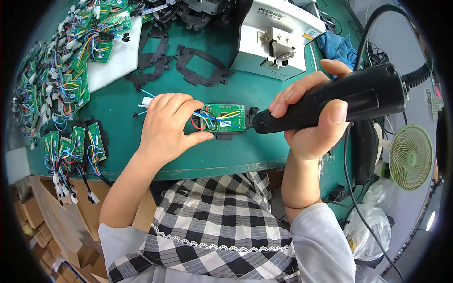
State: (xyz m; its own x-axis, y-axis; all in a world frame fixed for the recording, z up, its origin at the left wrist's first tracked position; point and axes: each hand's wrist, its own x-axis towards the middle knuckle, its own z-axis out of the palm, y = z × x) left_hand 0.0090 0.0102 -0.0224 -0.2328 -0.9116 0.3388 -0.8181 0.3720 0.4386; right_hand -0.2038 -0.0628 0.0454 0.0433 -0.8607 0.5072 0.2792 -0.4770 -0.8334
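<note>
Both my hands work at a green circuit board [238, 113] seated in a black plastic frame [224, 137] on the table. My left hand [163, 125] closes its thumb and fingers round the board's left end, beside a bundle of coloured wires. White and black connectors stick out left of that hand. In my right hand [311, 139] is a black electric screwdriver [363, 96], gripped nearly level. Its nose points left at the frame's right end, where a small dark part sits; whether the tip touches is hard to see.
Many wired boards [71, 80] pile up at the left, partly on a white sheet [113, 66]. Several boards in frames [78, 141] lie nearer. Bare black frames [200, 66] and a white box-shaped machine [269, 37] stand behind. At right are a green fan [410, 158] and cables.
</note>
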